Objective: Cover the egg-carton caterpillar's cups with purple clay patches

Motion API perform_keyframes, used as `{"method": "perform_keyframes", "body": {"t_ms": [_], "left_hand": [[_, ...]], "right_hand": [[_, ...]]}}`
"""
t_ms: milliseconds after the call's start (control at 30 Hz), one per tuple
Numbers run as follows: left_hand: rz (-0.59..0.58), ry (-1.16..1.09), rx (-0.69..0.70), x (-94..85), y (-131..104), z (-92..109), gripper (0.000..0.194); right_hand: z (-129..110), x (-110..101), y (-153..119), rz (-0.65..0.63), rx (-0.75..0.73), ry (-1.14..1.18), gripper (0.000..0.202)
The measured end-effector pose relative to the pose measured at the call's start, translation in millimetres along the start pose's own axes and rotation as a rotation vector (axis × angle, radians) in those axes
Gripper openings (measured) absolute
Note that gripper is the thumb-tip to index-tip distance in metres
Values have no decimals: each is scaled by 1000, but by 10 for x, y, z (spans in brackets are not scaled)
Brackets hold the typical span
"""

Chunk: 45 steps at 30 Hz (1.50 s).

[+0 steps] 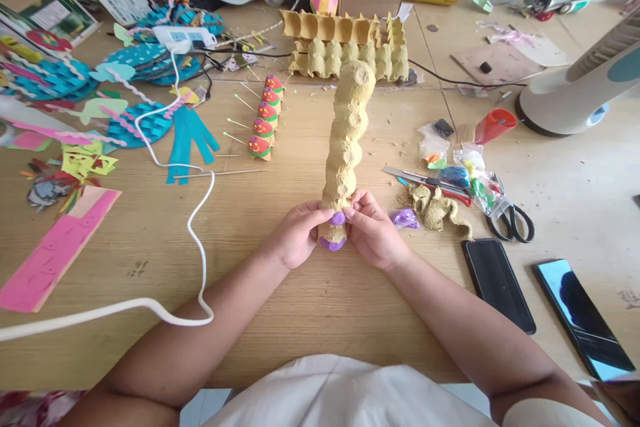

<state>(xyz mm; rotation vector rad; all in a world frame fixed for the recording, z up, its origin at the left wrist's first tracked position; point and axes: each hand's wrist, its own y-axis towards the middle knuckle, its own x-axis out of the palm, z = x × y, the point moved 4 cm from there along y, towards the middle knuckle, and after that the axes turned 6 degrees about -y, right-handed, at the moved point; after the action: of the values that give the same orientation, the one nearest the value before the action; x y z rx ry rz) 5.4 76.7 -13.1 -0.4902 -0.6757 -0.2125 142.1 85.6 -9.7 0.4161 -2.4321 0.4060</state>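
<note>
Both left hand (299, 235) and right hand (376, 233) pinch carton strip (345, 140); clear bags (433, 144) hold clay (456, 177).

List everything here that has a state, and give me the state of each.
Left hand: closed on the strip
Right hand: closed on the strip
Egg-carton strip: held, purple near end, otherwise bare
Red-and-green caterpillar: decorated, set down
Utility knife: blade extended
Black-handled scissors: blades partly covered, open or shut unclear
Left smartphone: screen dark
Right smartphone: reflective screen, on or off unclear
Power strip: black plug inserted
</note>
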Motion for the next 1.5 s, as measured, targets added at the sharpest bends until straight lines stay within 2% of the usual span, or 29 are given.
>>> {"method": "perform_keyframes", "body": {"t_ms": [167, 433, 700, 967, 1267, 1500], "left_hand": [[30, -1, -6, -16, -3, -2, 27], [-69, -54, 22, 58, 0, 34, 36], [37, -46, -26, 32, -21, 18, 26], [-21, -60, -18, 56, 1, 19, 38], [128, -28, 6, 79, -21, 28, 28], [46, -148, 18, 73, 11, -1, 35]], "right_hand": [[11, 0, -4, 1, -6, -16, 36], [-9, -18, 3, 44, -14, 3, 37], [14, 1, -7, 17, 2, -40, 38], [15, -27, 1, 98, 14, -10, 38], [3, -3, -24, 68, 19, -42, 33], [-10, -16, -6, 53, 23, -16, 36]]}}
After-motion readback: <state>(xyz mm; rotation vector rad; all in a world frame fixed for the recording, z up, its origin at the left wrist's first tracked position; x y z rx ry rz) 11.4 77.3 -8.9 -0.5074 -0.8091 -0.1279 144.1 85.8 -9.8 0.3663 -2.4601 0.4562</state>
